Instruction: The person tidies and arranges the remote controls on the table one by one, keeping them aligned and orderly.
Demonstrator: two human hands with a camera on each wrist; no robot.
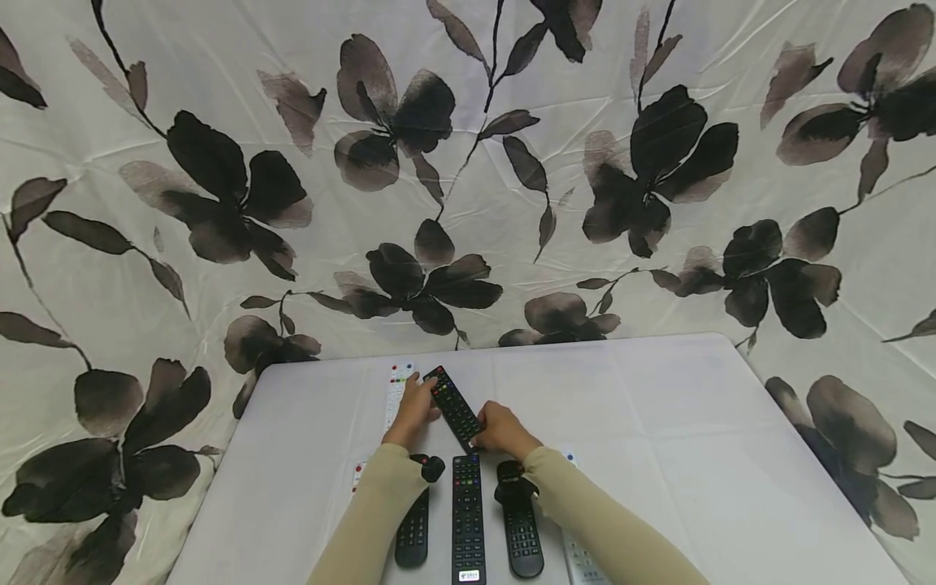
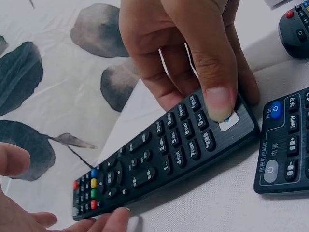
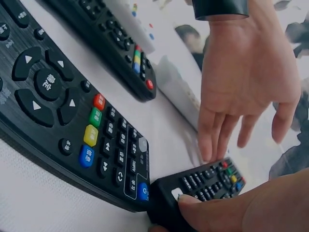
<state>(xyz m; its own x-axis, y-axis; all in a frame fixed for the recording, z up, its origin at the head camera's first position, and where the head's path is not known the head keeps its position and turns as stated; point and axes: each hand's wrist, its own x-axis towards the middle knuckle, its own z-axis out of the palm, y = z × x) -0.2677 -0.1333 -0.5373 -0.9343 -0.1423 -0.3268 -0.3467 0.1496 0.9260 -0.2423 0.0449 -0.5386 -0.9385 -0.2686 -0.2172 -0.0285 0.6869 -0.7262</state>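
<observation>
Beyond the row of remotes at the table's near edge, a black remote lies slanted, and both hands are on it. The right hand pinches its near end, thumb pressed on the face by the lowest buttons. The left hand has straight, spread fingers touching the far end, just beside a white remote. To square it well, I would pivot from the pinched end and let the flat fingers steer, sliding rather than lifting, so neighbours stay put.
</observation>
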